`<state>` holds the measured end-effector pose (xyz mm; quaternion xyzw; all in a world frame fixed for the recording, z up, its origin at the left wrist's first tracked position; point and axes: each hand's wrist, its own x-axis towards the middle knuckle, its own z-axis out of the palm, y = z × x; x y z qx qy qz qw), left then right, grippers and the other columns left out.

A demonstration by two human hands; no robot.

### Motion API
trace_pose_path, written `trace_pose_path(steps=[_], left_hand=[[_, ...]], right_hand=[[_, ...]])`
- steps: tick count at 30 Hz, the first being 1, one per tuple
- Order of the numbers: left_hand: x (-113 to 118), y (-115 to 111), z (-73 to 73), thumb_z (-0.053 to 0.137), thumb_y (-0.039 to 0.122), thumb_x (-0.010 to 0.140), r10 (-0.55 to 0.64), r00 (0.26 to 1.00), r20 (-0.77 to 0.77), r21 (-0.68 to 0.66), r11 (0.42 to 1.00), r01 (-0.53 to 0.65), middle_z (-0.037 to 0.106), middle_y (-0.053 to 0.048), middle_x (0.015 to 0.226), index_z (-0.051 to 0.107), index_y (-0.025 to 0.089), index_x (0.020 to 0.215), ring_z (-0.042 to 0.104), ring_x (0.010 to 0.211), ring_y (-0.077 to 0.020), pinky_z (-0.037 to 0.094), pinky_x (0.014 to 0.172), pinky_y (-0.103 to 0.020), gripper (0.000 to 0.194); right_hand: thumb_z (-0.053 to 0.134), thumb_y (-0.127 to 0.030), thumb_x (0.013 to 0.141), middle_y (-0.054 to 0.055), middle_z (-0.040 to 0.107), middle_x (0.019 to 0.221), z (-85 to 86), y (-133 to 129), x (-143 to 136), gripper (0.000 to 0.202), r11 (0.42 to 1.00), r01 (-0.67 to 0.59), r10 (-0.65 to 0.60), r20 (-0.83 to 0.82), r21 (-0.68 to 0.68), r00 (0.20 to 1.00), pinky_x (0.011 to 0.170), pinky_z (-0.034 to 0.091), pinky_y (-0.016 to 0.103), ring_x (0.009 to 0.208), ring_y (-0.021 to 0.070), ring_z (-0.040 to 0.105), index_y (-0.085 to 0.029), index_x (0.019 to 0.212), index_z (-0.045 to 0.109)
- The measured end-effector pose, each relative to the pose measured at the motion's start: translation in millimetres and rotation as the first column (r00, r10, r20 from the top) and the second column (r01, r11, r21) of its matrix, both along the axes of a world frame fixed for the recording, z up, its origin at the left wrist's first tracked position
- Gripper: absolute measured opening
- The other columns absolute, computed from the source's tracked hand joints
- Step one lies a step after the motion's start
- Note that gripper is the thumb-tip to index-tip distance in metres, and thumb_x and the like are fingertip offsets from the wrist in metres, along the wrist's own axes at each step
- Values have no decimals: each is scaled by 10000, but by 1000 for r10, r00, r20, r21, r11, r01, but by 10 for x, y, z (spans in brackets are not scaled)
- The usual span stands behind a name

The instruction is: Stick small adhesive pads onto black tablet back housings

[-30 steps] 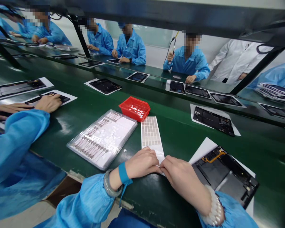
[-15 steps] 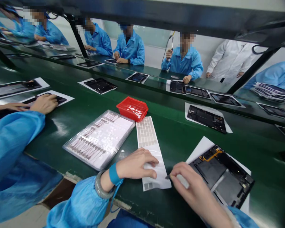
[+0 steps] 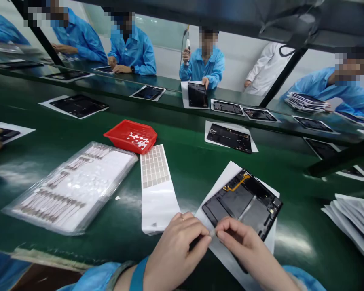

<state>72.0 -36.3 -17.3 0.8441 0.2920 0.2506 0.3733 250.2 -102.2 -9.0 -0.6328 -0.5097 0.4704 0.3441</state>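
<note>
Green worktop (image 3: 188, 182) runs across the view, and beyond its far edge people in blue jackets (image 3: 132, 50) sit along a raised green shelf (image 3: 170, 93) with tablets on white paper; one person in a white coat (image 3: 269, 68) stands against the pale wall. Close to the worktop's near edge, right of its middle, the left hand (image 3: 176, 246) and right hand (image 3: 248, 242) come nearly together. Thumb and forefinger of each are pinched on one small pale piece (image 3: 212, 233), which sits between the two sets of fingertips; its exact shape is too small to tell. Just beyond the right hand, an opened tablet (image 3: 226, 204) with an orange ribbon lies at a slant on white paper (image 3: 224, 180). Near the left hand lies a long sticker sheet (image 3: 157, 200), its far end touching a red bin (image 3: 121, 141) that holds white bits (image 3: 139, 139). Toward the worktop's near left corner rests a clear flat case (image 3: 106, 161) with rows of small wired parts (image 3: 48, 206). Along the right edge stands a fanned stack of white sheets (image 3: 352, 226).
</note>
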Motion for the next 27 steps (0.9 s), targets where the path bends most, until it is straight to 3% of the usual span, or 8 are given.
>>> trace_pose_path(steps=[5,9,12,16,20,27], left_hand=[[158,8,-3,491,191,882,-25,999,-44,37,999,27,601,20,671,554,203,689,540,698,-149,361,667,-288,203],[249,-16,-29,492,214,897,-77,994,-81,54,995,81,611,26,682,572,214,726,553,710,-155,377,680,-290,188],[293,-3,-60,488,272,918,-31,991,-128,184,981,54,647,2,789,607,229,950,568,753,-189,399,724,-327,131],[337,30,-172,425,169,927,-60,966,-250,444,880,169,649,-36,959,589,202,1022,570,829,-216,407,756,-351,192],[355,36,-307,409,78,904,-118,939,-324,576,763,294,642,-51,1041,596,162,1008,559,960,-228,397,840,-350,230],[336,39,-345,387,79,919,-113,943,-312,600,746,288,649,-52,1021,600,146,1017,554,988,-228,367,887,-352,244]], right_hand=[[537,-410,871,35,611,869,-104,-123,145,235,986,40,-65,150,162,987,672,476,240,742,140,567,-210,968,613],[523,-354,891,28,574,837,-115,-123,245,223,976,-46,14,149,212,989,745,467,261,792,147,566,-204,737,582],[493,-338,902,27,569,819,-140,-58,380,245,977,8,-52,200,214,978,779,456,295,829,165,558,-207,708,565],[529,-292,872,43,579,856,-235,11,531,212,989,28,-83,384,147,920,840,422,373,915,212,518,-210,691,601],[534,-224,873,41,575,868,-286,40,501,194,995,-12,-42,528,99,848,839,393,400,936,221,480,-215,699,618],[542,-215,879,33,581,860,-266,103,400,196,993,-42,-35,628,108,778,782,379,352,918,208,481,-223,702,626]])
